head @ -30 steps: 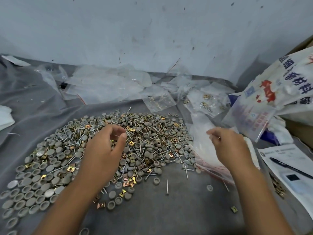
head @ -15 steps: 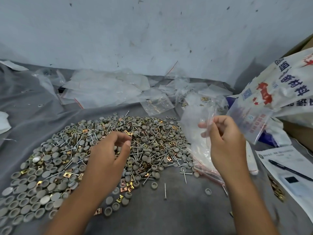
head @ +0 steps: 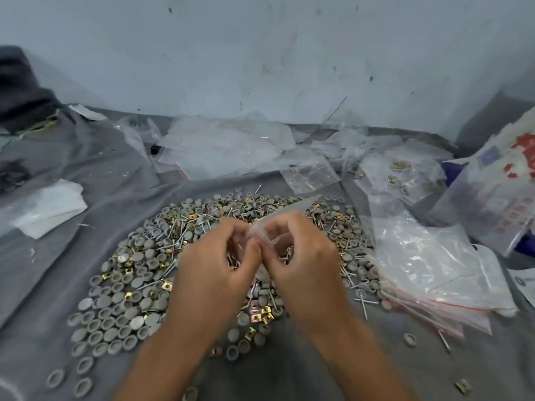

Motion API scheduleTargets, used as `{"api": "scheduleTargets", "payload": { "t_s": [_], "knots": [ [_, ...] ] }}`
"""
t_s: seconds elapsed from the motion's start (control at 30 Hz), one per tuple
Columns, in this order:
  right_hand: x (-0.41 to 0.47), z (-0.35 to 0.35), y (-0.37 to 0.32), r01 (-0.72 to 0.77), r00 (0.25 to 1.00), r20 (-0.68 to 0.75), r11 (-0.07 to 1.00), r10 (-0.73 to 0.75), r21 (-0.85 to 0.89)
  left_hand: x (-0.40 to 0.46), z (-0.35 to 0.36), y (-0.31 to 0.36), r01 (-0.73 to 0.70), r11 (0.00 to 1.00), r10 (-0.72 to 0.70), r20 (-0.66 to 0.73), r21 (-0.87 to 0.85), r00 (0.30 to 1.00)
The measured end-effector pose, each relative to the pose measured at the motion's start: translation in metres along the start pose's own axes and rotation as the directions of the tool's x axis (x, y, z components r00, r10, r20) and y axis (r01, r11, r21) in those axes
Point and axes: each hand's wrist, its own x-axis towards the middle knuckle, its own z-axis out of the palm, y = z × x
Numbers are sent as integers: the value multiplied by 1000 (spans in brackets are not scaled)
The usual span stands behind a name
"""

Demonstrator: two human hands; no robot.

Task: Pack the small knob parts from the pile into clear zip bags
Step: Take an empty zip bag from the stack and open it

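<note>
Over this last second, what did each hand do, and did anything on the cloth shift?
The right hand lifted a clear zip bag off the stack of bags and carried it leftward over the pile. The left hand came in to meet it; both now pinch the bag's red-striped mouth. Pile, stack and the printed sack stayed put.

The pile of knob parts (head: 162,267) lies mid-counter (head: 289,371). Both hands, left (head: 214,273) and right (head: 307,270), meet above the pile, holding a zip bag (head: 285,218). Right of the pile lies a stack of bags (head: 428,273); behind it, loose bags (head: 225,146); left of it, folded sheets (head: 49,206).
</note>
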Motion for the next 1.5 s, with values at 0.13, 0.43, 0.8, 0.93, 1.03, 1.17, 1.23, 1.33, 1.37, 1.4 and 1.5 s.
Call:
{"api": "scheduleTargets", "payload": {
  "t_s": [0.13,0.43,0.8,0.93,1.03,1.17,1.23,1.33,1.37,1.4,1.5],
  "knots": [
    [11,0,5,-88,992,99,988,76,127,8,-18,-21,148,986,-137,-137,74,981],
    [10,-8,55,-218,894,359,960,268,-175,19,-28,-29,282,950,-234,-296,132,926],
    [-2,6,55,77,873,457,877,170,-474,16,-19,-27,94,967,-39,-225,237,973],
    [-2,10,54,57,887,440,912,141,-406,17,-20,-26,107,953,-37,-243,285,969],
    [1,6,51,-115,916,345,959,203,-258,19,-21,-25,123,957,-60,-238,263,969],
    [7,0,29,-181,980,112,971,165,156,16,-18,-23,117,964,-83,-148,241,986],
    [9,1,12,-102,994,60,953,88,286,14,-15,-21,122,956,-101,-92,265,991],
    [13,5,-7,67,997,25,955,-78,288,12,-9,-15,74,957,-70,-25,279,997],
    [13,7,-11,128,990,31,966,-139,225,11,-7,-13,49,963,-50,-2,267,999],
    [14,8,-14,188,980,42,971,-196,147,11,-5,-10,35,967,-39,12,252,999],
    [12,9,-11,307,951,39,951,-305,-32,10,-5,-4,41,973,-42,3,227,999]
  ]
}}
